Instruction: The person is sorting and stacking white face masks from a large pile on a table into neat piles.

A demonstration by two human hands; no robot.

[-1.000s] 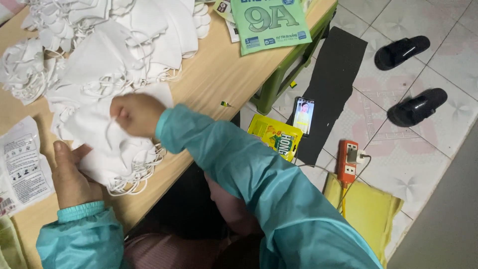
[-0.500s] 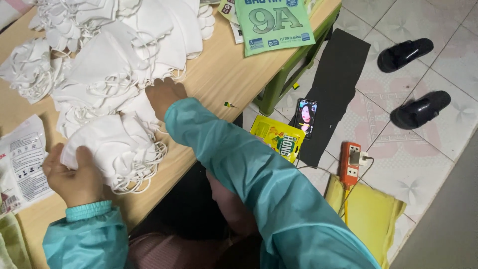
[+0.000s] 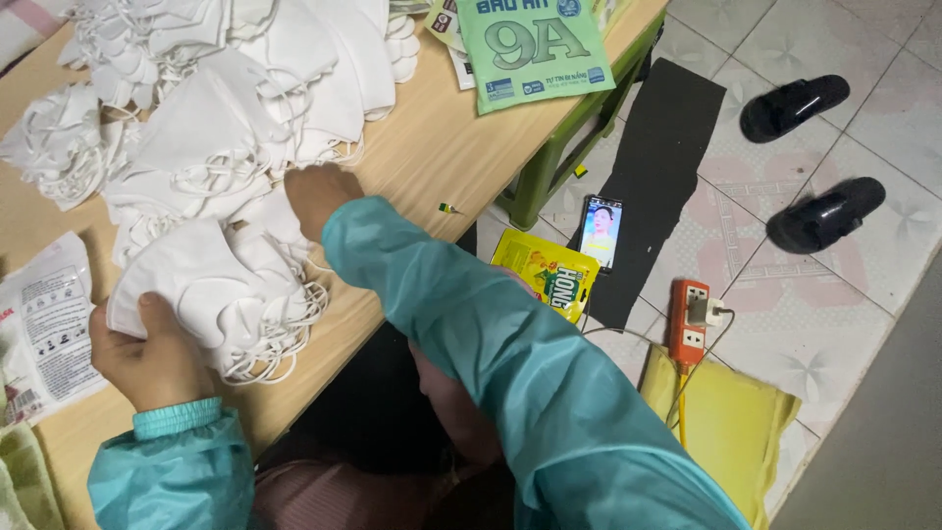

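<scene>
My left hand (image 3: 152, 358) grips a stack of white face masks (image 3: 211, 294) at the near edge of a wooden table (image 3: 432, 147), thumb on top. My right hand (image 3: 319, 196) reaches across in a teal sleeve and closes on a mask from the big loose pile of white masks (image 3: 226, 88) farther back. Elastic ear loops spill from the stack towards the table edge. The fingers of the right hand are hidden under the masks.
A clear printed plastic bag (image 3: 44, 324) lies left of my left hand. A green printed packet (image 3: 535, 44) lies at the far table end. On the tiled floor: a phone (image 3: 601, 232) on a black mat, a yellow packet (image 3: 547, 272), an orange power strip (image 3: 689, 322), black slippers (image 3: 824, 211).
My right hand has moved away from the stack, up and right towards the loose pile. My left hand has shifted its grip along the stack, thumb now on top.
</scene>
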